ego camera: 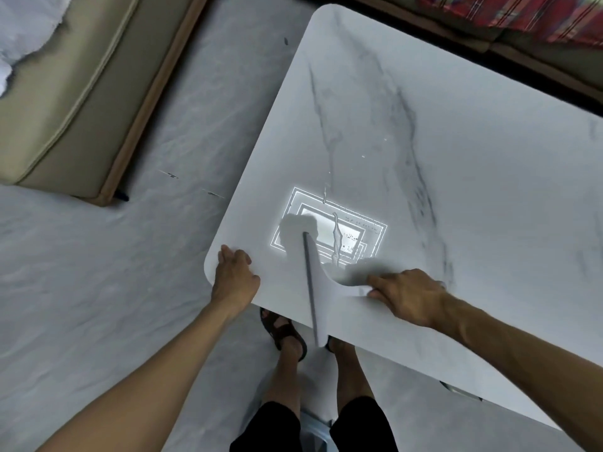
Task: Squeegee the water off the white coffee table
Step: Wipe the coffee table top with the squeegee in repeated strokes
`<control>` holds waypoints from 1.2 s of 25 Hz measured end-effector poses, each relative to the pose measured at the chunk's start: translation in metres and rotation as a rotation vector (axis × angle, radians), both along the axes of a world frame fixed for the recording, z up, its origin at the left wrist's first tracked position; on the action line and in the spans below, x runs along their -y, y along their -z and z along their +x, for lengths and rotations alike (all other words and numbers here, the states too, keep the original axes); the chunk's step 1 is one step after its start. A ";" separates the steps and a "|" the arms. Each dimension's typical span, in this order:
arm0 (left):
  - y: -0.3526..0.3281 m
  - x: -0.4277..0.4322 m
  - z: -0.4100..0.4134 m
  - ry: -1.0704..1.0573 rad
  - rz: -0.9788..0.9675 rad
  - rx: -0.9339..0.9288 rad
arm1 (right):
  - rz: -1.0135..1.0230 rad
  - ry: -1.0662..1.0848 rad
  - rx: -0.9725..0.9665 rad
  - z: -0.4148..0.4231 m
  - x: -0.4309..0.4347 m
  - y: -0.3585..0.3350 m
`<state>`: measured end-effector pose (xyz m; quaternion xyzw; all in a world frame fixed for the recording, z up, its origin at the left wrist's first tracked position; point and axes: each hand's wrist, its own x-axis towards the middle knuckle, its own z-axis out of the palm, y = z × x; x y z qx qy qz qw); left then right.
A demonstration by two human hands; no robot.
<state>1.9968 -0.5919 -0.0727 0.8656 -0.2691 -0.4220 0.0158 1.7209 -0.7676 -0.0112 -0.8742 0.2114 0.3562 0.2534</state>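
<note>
White with grey veins, the coffee table [473, 164] fills the right side of the view, one rounded corner nearest the person. The squeegee [322, 290], white with a grey rubber blade, lies on the tabletop close to that corner; the blade runs from the bright reflection of a ceiling light [295, 203] back to the near edge, and its lower end sticks out just past the edge. The right hand [409, 296] holds the squeegee's handle from the right, fingers curled around it. The left hand [233, 277] rests on the rounded corner with its fingers loosely laid on the surface, grasping nothing. A thin streak of water [336, 238] lies just right of the blade's far end, with small drops [350, 237] beside it. Below the table edge are the person's feet, one in a dark sandal [283, 327], on a pale marbled floor [98, 288]. A beige sofa cushion [65, 102] sits at upper left
</note>
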 end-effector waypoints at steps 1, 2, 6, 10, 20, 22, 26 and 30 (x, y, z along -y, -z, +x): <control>-0.002 0.000 -0.005 -0.024 -0.037 0.024 | -0.029 0.005 -0.027 -0.017 0.012 -0.005; -0.005 0.000 -0.012 -0.041 -0.065 0.033 | -0.065 0.006 -0.052 -0.034 0.024 -0.011; -0.009 0.004 -0.034 -0.049 -0.033 -0.037 | -0.189 -0.007 -0.180 -0.083 0.059 -0.034; -0.012 0.016 -0.035 -0.140 -0.017 -0.029 | -0.130 0.069 -0.152 -0.078 0.050 -0.046; -0.023 0.010 -0.007 -0.638 -0.203 0.209 | 0.041 -0.399 0.094 0.099 -0.030 0.024; -0.022 0.008 -0.005 -0.617 -0.194 0.210 | 0.018 -0.360 0.152 0.103 -0.012 0.028; -0.013 0.015 -0.015 -0.510 -0.191 0.113 | -0.044 -0.118 0.168 0.074 0.053 0.025; -0.002 0.044 -0.036 -0.325 -0.202 0.048 | -0.155 0.076 0.082 0.006 0.112 0.014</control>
